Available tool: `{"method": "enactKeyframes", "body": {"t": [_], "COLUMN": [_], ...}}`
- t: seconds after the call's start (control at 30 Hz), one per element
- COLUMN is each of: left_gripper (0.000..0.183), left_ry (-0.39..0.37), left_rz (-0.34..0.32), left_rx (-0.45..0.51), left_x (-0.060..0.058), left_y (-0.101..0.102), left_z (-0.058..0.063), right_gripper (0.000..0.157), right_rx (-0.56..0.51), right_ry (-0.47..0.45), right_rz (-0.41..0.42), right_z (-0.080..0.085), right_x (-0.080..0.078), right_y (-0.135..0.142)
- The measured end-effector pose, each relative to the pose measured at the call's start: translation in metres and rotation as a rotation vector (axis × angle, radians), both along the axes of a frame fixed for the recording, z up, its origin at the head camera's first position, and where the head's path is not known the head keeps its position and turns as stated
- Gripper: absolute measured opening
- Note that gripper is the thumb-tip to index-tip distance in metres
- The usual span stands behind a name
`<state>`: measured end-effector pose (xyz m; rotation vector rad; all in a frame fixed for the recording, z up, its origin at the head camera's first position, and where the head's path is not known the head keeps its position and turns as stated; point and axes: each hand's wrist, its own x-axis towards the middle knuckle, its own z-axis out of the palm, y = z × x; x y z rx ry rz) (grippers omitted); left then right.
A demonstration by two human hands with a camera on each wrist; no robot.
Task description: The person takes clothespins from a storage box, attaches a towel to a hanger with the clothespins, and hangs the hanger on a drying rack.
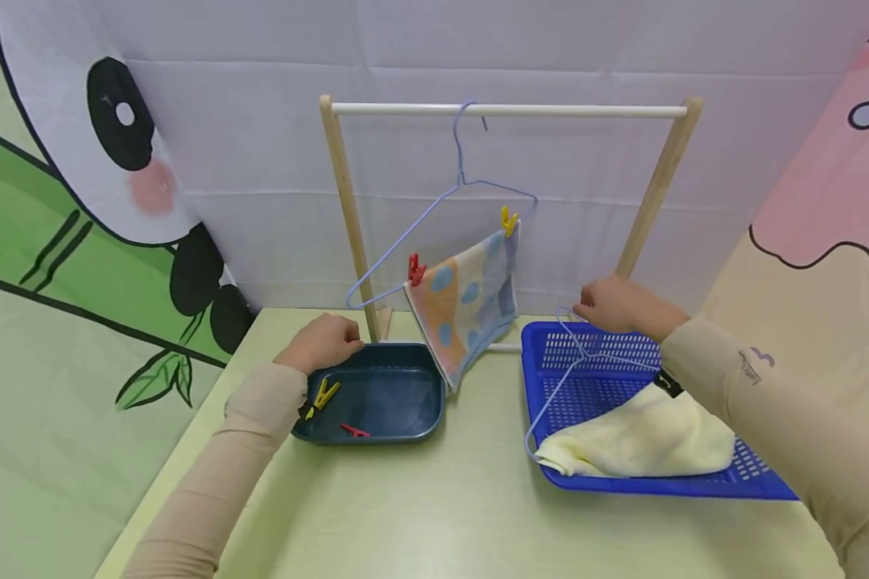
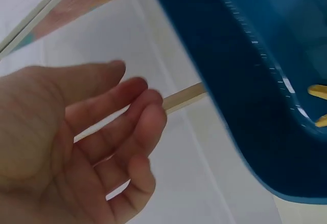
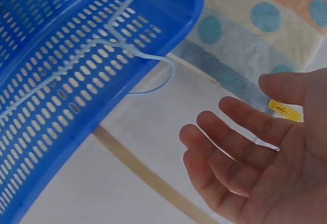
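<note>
My left hand (image 1: 323, 342) hovers at the back left corner of a dark blue tray (image 1: 391, 402), its fingers loosely bent around nothing. In that tray lie a yellow clothespin (image 1: 324, 396) and a red clothespin (image 1: 355, 431). Above the back of a blue basket (image 1: 594, 390) is my right hand (image 1: 626, 305). The right wrist view shows its fingers relaxed, apart from the hook of a light blue hanger (image 1: 550, 400). This hanger leans in the basket beside a pale yellow cloth (image 1: 644, 438). Between the hands hangs a dotted towel (image 1: 467, 305), clipped to another blue hanger (image 1: 460, 153).
A wooden rack with a white rod (image 1: 586, 111) stands at the back, bearing the towel's hanger. A red clip (image 1: 415, 270) and a yellow clip (image 1: 508, 220) pin the towel's corners. Behind is a printed curtain (image 1: 261, 145). The pale table (image 1: 434, 523) extends in front.
</note>
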<state>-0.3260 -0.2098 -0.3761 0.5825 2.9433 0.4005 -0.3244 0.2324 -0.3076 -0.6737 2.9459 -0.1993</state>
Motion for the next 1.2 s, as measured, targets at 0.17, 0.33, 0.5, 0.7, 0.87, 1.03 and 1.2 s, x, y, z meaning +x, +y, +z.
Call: {"method": "enactKeyframes", "body": {"t": [0.17,0.33,0.5,0.7,0.87,1.03,1.2], "left_gripper": [0.011,0.004,0.004,0.007,0.014,0.022,0.022], "left_ry": [-0.130,-0.206,-0.255,-0.276,-0.325,-0.353,-0.328], "left_rz": [-0.087,-0.138,-0.140,-0.181,-0.174,-0.173,-0.225], "left_rx": [-0.087,-0.166,-0.245,-0.322,-0.378,-0.412,-0.479], "left_x": [0.003,0.006,0.009,0.012,0.015,0.019,0.022], "left_y": [0.005,0.010,0.017,0.029,0.033,0.031,0.032], "left_z": [-0.006,-0.017,-0.028,-0.034,-0.037,-0.043,-0.051], "right_gripper": [0.029,0.028,0.025,0.026,0.029,0.032,0.038], "right_rx": [0.010,0.019,0.013,0.031,0.053,0.082,0.073], "right_ry": [-0.034,-0.103,-0.134,-0.166,-0.186,-0.214,-0.259], "right_rz": [0.016,0.016,0.018,-0.017,-0.022,-0.017,-0.031], "right_z": [-0.012,-0.023,-0.031,-0.040,-0.048,-0.055,-0.063], "right_x": [-0.001,-0.002,0.001,0.002,0.000,-0.001,0.000], "right_y": [0.013,0.024,0.031,0.039,0.042,0.044,0.046]}}
